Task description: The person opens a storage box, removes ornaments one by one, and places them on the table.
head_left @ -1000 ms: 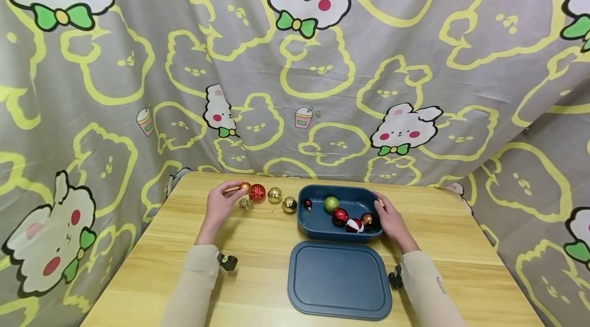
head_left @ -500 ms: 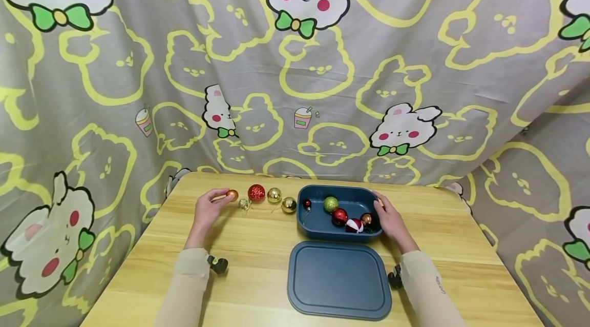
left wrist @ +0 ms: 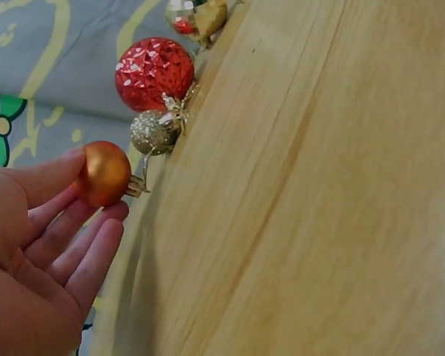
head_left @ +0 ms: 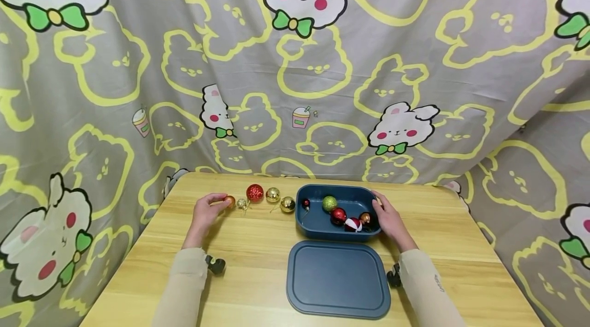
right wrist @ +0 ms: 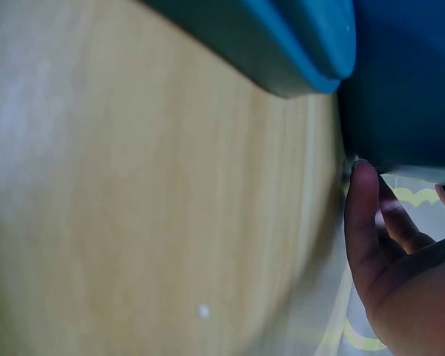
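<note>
I see left hand [head_left: 204, 214] pinching the orange bauble [head_left: 229, 201] at table [head_left: 258, 265] 10 o'clock, beside the small gold bauble [head_left: 241, 204]. Right hand [head_left: 389, 219] grasps the blue box [head_left: 318, 227] at its 3 o'clock edge. Lid [head_left: 338, 280] lies at the box's 6 o'clock.
</note>
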The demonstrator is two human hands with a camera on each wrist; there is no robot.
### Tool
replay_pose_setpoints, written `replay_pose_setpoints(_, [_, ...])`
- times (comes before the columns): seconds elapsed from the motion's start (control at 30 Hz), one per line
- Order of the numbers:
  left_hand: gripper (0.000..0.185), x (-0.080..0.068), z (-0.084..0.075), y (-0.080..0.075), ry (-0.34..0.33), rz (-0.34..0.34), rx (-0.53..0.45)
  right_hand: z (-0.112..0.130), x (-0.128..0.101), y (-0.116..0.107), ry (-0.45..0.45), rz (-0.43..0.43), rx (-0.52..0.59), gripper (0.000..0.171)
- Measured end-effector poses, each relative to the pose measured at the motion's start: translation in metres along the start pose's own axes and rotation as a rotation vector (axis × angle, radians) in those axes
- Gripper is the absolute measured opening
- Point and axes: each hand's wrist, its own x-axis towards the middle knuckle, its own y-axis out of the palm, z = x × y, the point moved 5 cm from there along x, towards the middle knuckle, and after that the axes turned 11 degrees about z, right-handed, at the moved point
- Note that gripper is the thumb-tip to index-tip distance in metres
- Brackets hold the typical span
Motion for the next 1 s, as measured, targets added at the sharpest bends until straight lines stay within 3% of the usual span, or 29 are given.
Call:
replay_pose_setpoints(0.2, [0.038,0.002,0.003,-0.001,-0.011,-0.012,0.021,0.0,0.003,0.001,-0.001,0.005,0.009,0.056])
replay_pose_setpoints(0.5, [0.039,0.003,0.001,0.002,-0.004,0.013,-0.035,0.0,0.006,0.001,-0.002,0.012,0.023,0.056])
replay_pose_setpoints(0.8, [0.039,0.004,0.003,0.015,-0.03,0.036,-0.024,-0.003,-0.004,-0.004,0.012,-0.001,0.006,0.058])
replay_pose_setpoints(1.0, [0.037,0.004,0.006,0.009,-0.03,0.015,-0.008,-0.002,0.0,0.0,0.011,0.017,0.02,0.057])
